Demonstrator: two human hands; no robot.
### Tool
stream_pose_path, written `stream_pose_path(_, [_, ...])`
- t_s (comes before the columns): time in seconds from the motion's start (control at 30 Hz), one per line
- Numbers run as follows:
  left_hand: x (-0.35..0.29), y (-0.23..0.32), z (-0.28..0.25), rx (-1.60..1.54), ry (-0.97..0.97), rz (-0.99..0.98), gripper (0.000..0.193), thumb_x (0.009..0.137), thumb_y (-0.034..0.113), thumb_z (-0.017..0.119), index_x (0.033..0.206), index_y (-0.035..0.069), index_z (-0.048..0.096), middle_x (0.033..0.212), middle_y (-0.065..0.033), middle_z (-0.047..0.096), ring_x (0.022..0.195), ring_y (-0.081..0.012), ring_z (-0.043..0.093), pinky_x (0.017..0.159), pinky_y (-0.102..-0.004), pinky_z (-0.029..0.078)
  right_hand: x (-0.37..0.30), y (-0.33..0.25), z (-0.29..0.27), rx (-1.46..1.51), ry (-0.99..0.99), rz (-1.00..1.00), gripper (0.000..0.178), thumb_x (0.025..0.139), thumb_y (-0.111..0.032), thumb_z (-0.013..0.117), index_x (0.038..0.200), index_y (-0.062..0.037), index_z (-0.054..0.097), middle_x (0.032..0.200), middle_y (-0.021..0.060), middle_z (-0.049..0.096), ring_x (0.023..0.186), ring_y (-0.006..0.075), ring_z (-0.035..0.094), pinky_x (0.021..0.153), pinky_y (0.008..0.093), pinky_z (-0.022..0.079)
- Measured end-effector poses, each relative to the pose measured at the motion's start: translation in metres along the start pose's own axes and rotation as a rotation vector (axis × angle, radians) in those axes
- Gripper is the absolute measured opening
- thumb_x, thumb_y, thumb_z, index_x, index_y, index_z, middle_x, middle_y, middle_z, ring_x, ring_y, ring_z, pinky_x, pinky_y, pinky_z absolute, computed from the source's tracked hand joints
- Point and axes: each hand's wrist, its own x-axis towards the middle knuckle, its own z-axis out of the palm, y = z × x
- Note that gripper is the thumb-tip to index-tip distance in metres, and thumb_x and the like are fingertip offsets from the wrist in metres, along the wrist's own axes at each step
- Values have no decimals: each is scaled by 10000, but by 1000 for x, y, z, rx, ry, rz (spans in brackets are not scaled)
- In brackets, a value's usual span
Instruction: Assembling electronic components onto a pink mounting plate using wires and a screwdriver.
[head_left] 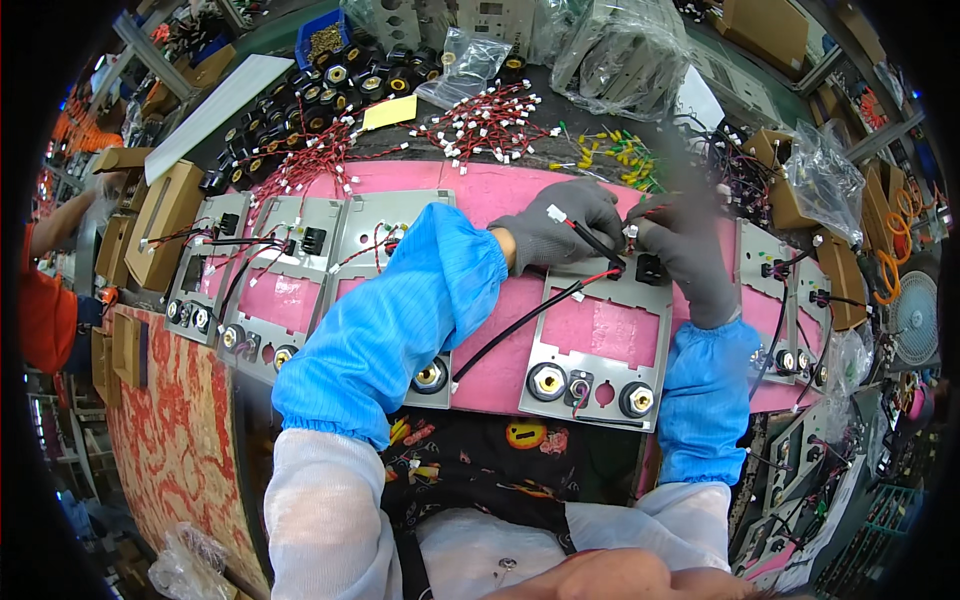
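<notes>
While a row of grey panels (318,214) lies toward 9 o'clock on the pink-covered worktop (490,190), the gloved left hand (565,218) bends its fingers at the 11 o'clock edge of another panel, the windowed one (603,372), which lies toward 4 o'clock in the view, a white-tipped black cable (590,240) beside the glove. At that panel's 1 o'clock corner the gloved right hand (690,262) curls inward; what either of the hands grips, I cannot tell.
</notes>
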Motion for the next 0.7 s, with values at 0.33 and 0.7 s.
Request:
stream_pose_path(0.33, [-1, 3, 1, 71, 52, 43, 117, 739, 165, 734, 813, 90, 685, 884, -114, 639, 1039, -351, 614, 886, -432, 489, 4, 7, 1, -81, 9, -1, 144, 839, -80, 662, 925, 35, 676, 778, 30, 661, 671, 62, 555, 594, 238, 444])
stream_pose_path(0.7, [-2, 9, 0, 94, 79, 57, 69, 731, 125, 705, 784, 87, 685, 888, -136, 643, 1023, -353, 623, 979, -450, 462, -1, -1, 2, -124, -17, 66, 120, 836, -37, 626, 942, 11, 655, 812, 48, 663, 701, 77, 579, 601, 247, 454])
